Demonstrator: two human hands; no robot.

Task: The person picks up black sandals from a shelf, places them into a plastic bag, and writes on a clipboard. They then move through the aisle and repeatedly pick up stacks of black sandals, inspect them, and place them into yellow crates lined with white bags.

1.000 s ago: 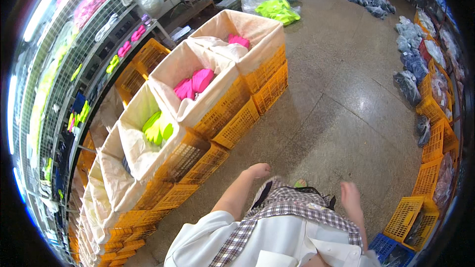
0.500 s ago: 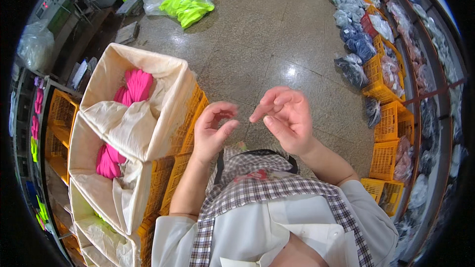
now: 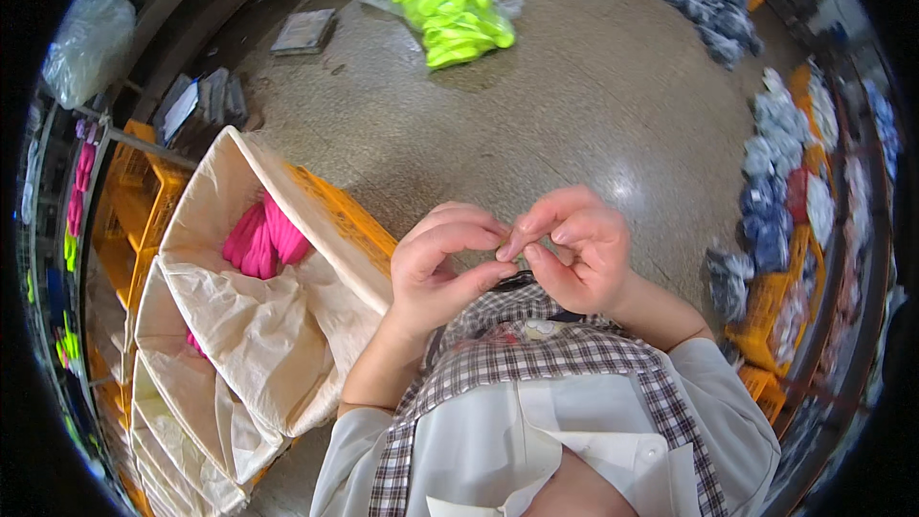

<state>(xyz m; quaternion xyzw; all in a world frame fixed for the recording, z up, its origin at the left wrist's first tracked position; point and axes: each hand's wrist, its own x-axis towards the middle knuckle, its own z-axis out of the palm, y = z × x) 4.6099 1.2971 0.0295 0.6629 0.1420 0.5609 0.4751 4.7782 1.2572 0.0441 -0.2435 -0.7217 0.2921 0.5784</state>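
My left hand [image 3: 442, 263] and my right hand [image 3: 578, 249] come together in front of the checked apron [image 3: 536, 349], fingertips touching. Each hand is closed in a pinch, thumb toward fingers. Whatever may lie between the fingertips is too small to make out. To the left of my left hand stands a cream cloth-lined basket [image 3: 356, 321] with a bundle of bright pink cord [image 3: 265, 237] in it. A second lined basket [image 3: 196, 393] stands nearer, with a bit of pink showing at its edge.
Neon yellow bundles [image 3: 450, 19] lie on the floor ahead beside clear plastic. Bagged dark goods [image 3: 694, 0] lie at the far right. Yellow crates [image 3: 771, 311] and shelves line the right side; a rack with yellow crates [image 3: 144, 196] stands at the left.
My hands, apart before, have closed together until their fingertips meet. My view has turned, so the baskets and yellow bundles sit differently in the picture.
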